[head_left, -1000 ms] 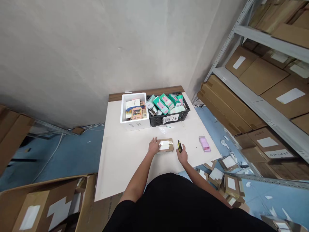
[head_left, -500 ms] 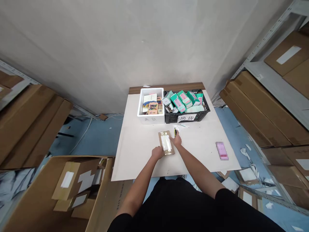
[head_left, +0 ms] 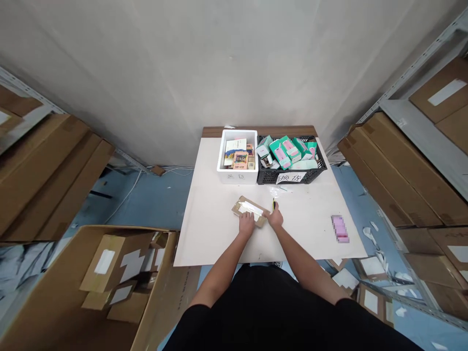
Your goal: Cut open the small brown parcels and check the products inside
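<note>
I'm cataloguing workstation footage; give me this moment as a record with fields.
Left hand: on taped cardboard parcel
Right hand: holding utility knife, beside parcel's right end
Surface: white tabletop
Back left: white foam box, assorted packages inside
Back right: black crate, green-and-pink cartons inside
Right: pink item, pixelated
Far left: open cardboard carton holding smaller boxes

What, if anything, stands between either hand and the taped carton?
Nothing visible: the left hand rests on the carton, and the right hand, holding a cutter, is at its right end. The white box and black crate stand beyond it, not in between.
</note>
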A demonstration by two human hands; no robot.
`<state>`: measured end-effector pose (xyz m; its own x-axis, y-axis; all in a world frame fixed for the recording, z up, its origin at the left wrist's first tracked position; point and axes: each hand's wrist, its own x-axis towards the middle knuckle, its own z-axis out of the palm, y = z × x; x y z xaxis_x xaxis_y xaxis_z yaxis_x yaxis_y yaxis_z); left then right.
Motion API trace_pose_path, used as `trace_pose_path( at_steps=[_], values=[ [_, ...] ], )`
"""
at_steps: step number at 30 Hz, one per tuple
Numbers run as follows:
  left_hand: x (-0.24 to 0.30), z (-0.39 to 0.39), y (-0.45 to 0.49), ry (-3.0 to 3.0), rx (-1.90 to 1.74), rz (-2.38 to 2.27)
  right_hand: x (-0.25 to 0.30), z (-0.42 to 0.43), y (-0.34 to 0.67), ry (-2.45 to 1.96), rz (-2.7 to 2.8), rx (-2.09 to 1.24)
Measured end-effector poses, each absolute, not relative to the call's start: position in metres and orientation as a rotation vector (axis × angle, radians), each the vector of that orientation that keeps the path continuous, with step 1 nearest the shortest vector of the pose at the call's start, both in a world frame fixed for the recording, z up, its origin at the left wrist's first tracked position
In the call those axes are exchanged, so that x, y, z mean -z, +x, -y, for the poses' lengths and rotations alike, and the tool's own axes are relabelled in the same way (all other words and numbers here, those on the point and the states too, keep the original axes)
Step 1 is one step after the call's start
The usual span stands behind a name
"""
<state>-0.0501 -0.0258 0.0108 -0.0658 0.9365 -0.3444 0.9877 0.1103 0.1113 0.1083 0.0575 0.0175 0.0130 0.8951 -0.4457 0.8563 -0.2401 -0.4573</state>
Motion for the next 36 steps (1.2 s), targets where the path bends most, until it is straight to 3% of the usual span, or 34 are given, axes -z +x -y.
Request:
trace_pose_path(
  at_steps=[6, 12, 22, 36],
  values=[
    [-0.009, 0.003, -0.068, 2.000, 0.158, -1.865, -0.029, -0.079, 0.127, -2.120, 1.774, -1.058],
    [0.010, 0.003, -0.074, 1.967, 0.199, -1.812, -0.022, -0.027, 0.162, -1.855, 1.853, -1.405],
    [0.008, 0.001, -0.075, 1.901, 0.172, -1.778, -0.031, -0.043, 0.148, -1.840, 2.110, -1.215],
    [0.008, -0.002, -0.075, 1.893, 0.197, -1.780, -0.041, -0.033, 0.163, -1.877, 2.266, -1.234]
  ],
)
